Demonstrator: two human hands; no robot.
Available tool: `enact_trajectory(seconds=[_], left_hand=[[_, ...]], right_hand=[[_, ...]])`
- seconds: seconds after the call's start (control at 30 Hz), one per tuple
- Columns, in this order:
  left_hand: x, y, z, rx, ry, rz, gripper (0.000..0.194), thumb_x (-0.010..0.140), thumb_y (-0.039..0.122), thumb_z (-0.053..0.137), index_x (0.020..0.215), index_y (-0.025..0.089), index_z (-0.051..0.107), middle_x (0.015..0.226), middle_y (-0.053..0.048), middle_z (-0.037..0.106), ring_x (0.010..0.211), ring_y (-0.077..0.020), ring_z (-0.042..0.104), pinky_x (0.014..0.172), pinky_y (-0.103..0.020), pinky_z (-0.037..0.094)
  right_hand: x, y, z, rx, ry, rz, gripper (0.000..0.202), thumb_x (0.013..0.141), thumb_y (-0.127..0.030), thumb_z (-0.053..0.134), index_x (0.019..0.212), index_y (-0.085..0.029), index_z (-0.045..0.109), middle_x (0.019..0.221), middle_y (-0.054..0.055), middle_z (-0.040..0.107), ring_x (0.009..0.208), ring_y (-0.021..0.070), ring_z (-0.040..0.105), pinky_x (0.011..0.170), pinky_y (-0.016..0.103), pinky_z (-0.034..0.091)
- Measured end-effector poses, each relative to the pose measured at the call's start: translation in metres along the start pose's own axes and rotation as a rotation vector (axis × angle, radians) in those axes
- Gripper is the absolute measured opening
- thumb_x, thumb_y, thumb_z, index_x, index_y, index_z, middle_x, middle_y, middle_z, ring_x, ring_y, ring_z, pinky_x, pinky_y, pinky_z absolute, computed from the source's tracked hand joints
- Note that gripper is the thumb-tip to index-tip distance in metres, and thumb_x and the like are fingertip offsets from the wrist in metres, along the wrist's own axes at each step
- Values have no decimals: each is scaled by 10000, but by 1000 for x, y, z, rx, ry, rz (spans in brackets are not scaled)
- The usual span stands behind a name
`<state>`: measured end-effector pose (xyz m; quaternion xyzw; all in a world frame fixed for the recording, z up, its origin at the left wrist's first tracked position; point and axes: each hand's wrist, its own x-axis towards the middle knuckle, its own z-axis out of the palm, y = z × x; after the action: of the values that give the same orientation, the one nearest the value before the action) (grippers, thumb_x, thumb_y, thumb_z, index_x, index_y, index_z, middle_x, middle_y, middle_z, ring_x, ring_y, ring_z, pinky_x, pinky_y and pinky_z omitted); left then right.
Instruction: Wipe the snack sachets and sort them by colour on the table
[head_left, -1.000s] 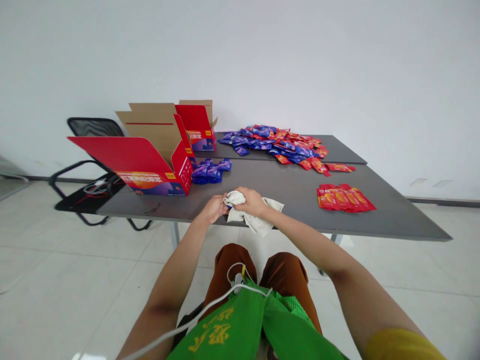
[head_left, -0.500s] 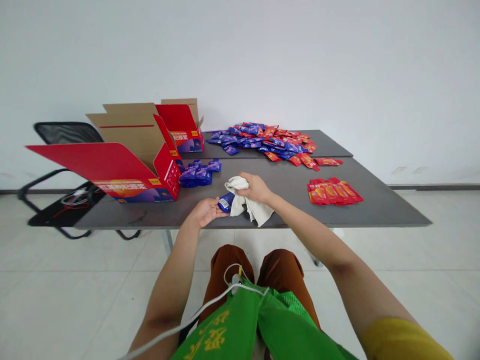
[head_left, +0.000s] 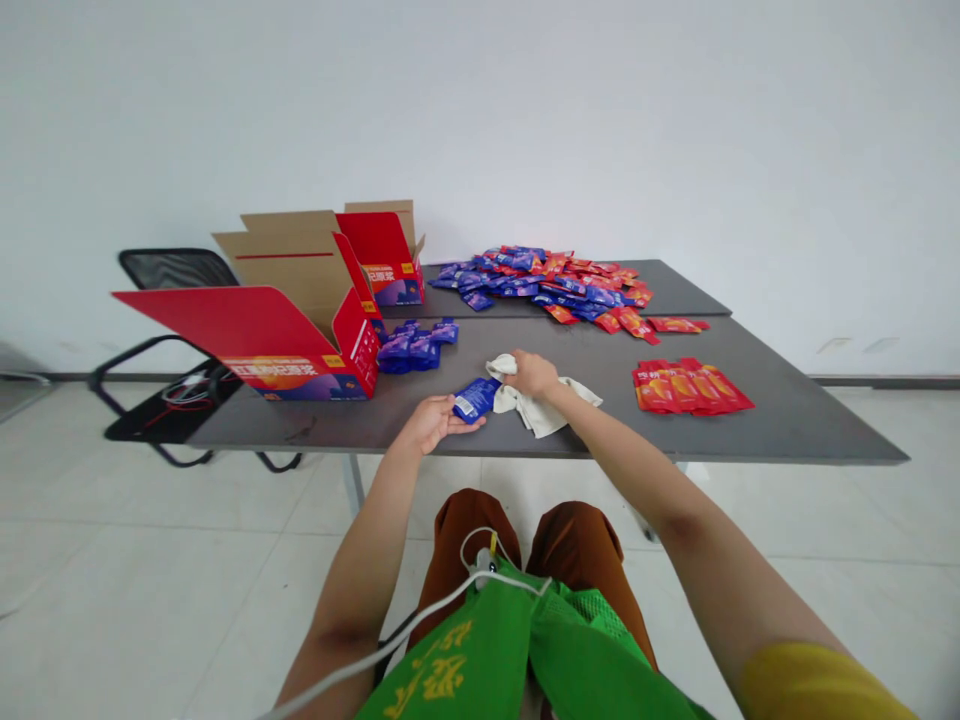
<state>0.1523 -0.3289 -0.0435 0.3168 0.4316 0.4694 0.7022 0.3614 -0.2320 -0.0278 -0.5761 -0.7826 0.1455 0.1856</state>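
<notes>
My left hand (head_left: 436,423) holds the lower end of a blue pouch (head_left: 475,399), which lies with its printed back upward just above the table's front part. My right hand (head_left: 533,375) is closed on a cream cloth (head_left: 547,411), whose loose end spreads to the right beneath my wrist. A fold of the cloth touches the pouch's upper right end. Behind my left hand sits a small stack of blue pouches (head_left: 415,347). To the right of my right arm, several red pouches (head_left: 688,387) lie in an overlapping row.
Open red cartons (head_left: 300,375) stand along the left of the grey table (head_left: 600,348). A mixed heap of blue and red pouches (head_left: 540,280) lies at the back. Beyond the cartons is a black-framed chair (head_left: 172,400). A white cable (head_left: 390,640) crosses my lap.
The cloth has moved right off the pouch, so more of the blue pouch shows. My left hand still holds it. The whole view has shifted slightly.
</notes>
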Motion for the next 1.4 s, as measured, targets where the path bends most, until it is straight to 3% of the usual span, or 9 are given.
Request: enact_trajectory(seconds=[0.2,0.33,0.47,0.67,0.9,1.03,1.13,1.27,1.4], left_hand=[[3,-6,7,106,67,33,125,851,169,538,848,70,615,706,-119,694,592,-200,680,600,-339,575],[5,-11,7,180,104,113,69,767,130,604,814,94,640,657,-67,682,495,-148,633,488,-233,512],[4,-6,5,138,79,54,107,824,147,562,821,63,629,700,-118,692,595,-189,679,608,-311,564],[-4,-1,6,57,53,39,229,902,156,430,891,6,603,798,-222,698,752,-255,710,731,-378,575],[-24,16,-6,119,279,87,148,808,149,518,890,54,597,747,-158,704,709,-239,706,702,-390,576],[-30,41,-12,449,495,407,213,763,240,599,903,94,664,767,-75,706,693,-203,679,665,-339,561],[-32,54,-8,875,708,700,276,785,349,594,927,143,710,830,-68,718,809,-235,662,729,-336,522],[-26,52,3,1255,990,877,339,853,399,522,1008,169,717,874,-123,721,900,-281,638,825,-381,444],[-2,51,6,1274,899,997,364,895,405,463,1048,175,700,979,-163,704,1002,-274,619,878,-371,405]], right_hand=[[-21,-16,-8,500,-50,-402,370,753,-354,586,1063,-152,574,923,12,661,786,138,596,692,227,440],[-32,-42,13,324,-117,-525,362,711,-321,630,1047,-194,579,915,-2,668,800,151,607,694,227,422],[-22,-39,22,28,-76,-311,390,757,-370,614,1116,-230,555,986,35,689,883,205,641,702,253,435],[-4,2,4,-275,47,128,382,816,-390,596,1127,-182,521,1051,140,673,954,267,651,752,320,465],[-23,19,2,-332,180,245,382,853,-401,597,1132,-173,470,1104,152,621,936,237,650,749,297,471],[-33,15,11,-350,237,236,393,840,-365,629,1132,-174,450,1112,148,597,949,238,629,760,299,463],[-38,14,14,-338,263,203,388,831,-351,642,1117,-174,449,1099,136,592,948,240,617,764,304,457],[-45,14,13,-313,267,162,366,835,-328,636,1114,-181,450,1100,128,585,952,237,606,768,312,453],[-48,15,11,-282,262,136,362,833,-319,635,1117,-188,453,1112,125,583,956,239,602,778,319,450]])
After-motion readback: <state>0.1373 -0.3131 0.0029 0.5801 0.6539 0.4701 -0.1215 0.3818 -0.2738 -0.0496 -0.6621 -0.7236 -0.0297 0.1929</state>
